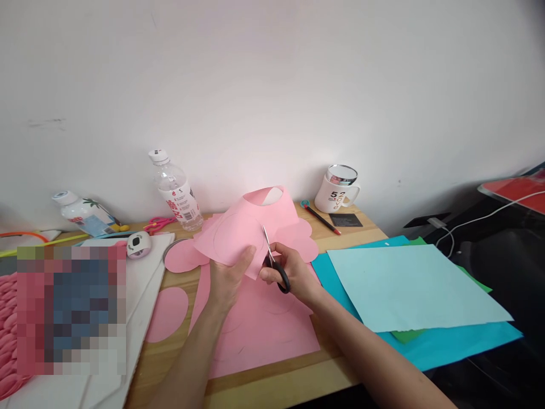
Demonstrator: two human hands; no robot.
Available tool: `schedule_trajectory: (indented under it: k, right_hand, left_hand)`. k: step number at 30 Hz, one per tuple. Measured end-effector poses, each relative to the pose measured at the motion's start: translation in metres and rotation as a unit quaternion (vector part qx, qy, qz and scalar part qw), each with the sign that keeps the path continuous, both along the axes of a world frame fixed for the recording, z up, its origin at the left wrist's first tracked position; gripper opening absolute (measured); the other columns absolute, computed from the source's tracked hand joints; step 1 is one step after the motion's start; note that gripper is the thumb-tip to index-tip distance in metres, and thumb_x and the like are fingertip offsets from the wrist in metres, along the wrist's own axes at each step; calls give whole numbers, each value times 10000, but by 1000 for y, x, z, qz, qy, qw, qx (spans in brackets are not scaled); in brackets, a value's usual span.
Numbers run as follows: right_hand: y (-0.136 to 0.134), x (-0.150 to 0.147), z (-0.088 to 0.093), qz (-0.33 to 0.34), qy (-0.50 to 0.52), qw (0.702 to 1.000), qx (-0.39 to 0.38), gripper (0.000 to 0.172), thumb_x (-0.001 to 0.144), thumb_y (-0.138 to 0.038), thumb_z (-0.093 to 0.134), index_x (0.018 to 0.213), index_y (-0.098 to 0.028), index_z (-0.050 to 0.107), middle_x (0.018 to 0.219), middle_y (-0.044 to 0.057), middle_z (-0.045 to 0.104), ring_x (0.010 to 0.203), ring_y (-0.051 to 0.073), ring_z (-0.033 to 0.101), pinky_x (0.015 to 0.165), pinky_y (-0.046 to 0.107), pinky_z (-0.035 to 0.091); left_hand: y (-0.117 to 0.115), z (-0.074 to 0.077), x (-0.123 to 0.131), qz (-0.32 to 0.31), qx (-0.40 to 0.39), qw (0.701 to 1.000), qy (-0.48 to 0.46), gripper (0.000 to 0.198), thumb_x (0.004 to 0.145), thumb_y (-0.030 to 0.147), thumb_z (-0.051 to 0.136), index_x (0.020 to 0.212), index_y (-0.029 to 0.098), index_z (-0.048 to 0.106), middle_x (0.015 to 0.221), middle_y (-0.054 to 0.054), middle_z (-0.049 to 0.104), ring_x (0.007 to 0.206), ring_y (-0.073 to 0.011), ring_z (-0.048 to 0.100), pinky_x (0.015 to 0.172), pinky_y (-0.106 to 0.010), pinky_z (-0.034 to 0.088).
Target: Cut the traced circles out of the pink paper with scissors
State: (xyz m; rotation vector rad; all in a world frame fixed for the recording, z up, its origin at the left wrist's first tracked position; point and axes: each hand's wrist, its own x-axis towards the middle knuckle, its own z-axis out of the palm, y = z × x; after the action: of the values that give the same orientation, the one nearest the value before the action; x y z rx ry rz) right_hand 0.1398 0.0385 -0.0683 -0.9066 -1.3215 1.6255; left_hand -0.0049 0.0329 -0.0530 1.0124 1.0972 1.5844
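My left hand (pixel 232 272) grips a curled sheet of pink paper (pixel 230 233), its thumb on top and its other fingers hidden underneath. A faint curved line is drawn on that sheet. In my right hand (pixel 293 270) is a pair of scissors (pixel 281 276) with black handles, the blades pointing up at the paper's right edge. Beneath both hands lies a larger pink sheet (pixel 259 341) with pencil curves on it. Rounded pink cutouts rest close by, one at the left (pixel 170 312) and others at the right (pixel 303 244).
Along the wall stand a clear bottle (pixel 181 196), a smaller bottle (pixel 85 213) and a white mug (pixel 336 190). A pencil (pixel 321 218) lies beside a black card (pixel 347 220). Pale blue paper (pixel 417 289) covers darker blue and green sheets. Pink scissors (pixel 159 222) are at the left.
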Motion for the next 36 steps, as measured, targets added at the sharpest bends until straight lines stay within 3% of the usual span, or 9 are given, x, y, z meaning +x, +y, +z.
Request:
schedule_trajectory:
  k: [7,14,21,31,36]
  right_hand:
    - [3,3,1,-5,1,1000,17,520,532,-393,865,815,-189,481,645,-42,507,580,103,415,486,214,297]
    - [2,3,1,5,9,1000,19,482,576,-422,842,743,-198,450,631,-43,518,558,94,393,480,219,274]
    - [0,3,3,9,20,1000,14,438,588,-417,841,752,-173,517,569,-72,450,509,66,296,453,213,200]
    - [0,1,2,-10,-23,1000,5,427,597,-454,820,738,-172,532,580,-37,520,527,94,410,479,225,318]
    - [2,1,1,-4,-13,1000,16,502,529,-463,851,769,-180,513,610,-40,489,557,106,410,474,225,310]
  left_hand:
    - [0,1,2,-21,19,999,20,571,593,226,797,1125,190,593,1008,-56,691,1109,-260,576,978,-397,453]
    - [-1,2,-2,-44,1,999,-2,585,583,217,804,1130,195,599,1025,-63,697,1049,-256,616,926,-386,493]
    - [0,5,-2,-45,-5,999,-4,610,569,256,816,1135,191,597,983,-69,707,1014,-256,630,883,-379,508]
    - [-2,11,-2,-33,-21,999,2,505,650,374,763,1086,172,608,914,-67,712,949,-244,652,807,-338,530]
    - [-3,14,-4,-43,-29,999,10,608,554,294,821,1109,178,602,977,-82,710,991,-275,637,822,-367,535]
